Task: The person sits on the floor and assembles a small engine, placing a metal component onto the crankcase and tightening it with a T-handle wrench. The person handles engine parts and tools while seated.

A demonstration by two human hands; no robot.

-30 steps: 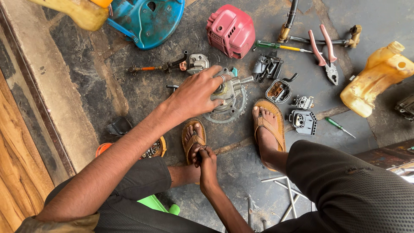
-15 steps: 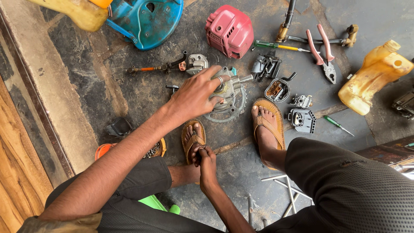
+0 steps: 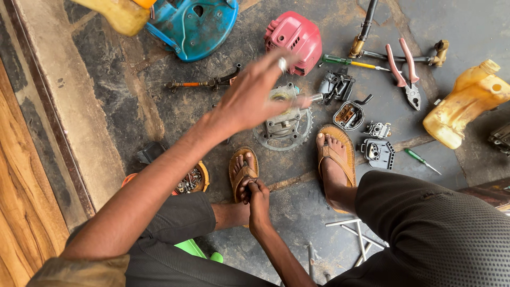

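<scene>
toothed engine part point(image 3: 284, 125) seen at frame centre on the concrete floor point(image 3: 159, 101), stripped and lying loose among removed pieces; reassembly judged not begun. left hand point(image 3: 255, 95) blurred above it, fingers spread apart, nothing gripped. right hand point(image 3: 258, 194) pinched together at a sandal point(image 3: 243, 172) toe, contents not discernible. counted: two sandals, one red cover point(image 3: 294, 40), one blue housing point(image 3: 194, 26), one pair of pliers point(image 3: 405, 72), two screwdrivers.

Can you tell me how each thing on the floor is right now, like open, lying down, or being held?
left hand: raised, blurred, above the metal part
toothed metal part: flat on floor, untouched
right hand: at the toes, grip on something tiny
red cover: off, lying alone
blue cover: upturned
pliers: lying, handles spread
green screwdriver: lying flat
yellow tank: on its side
</scene>
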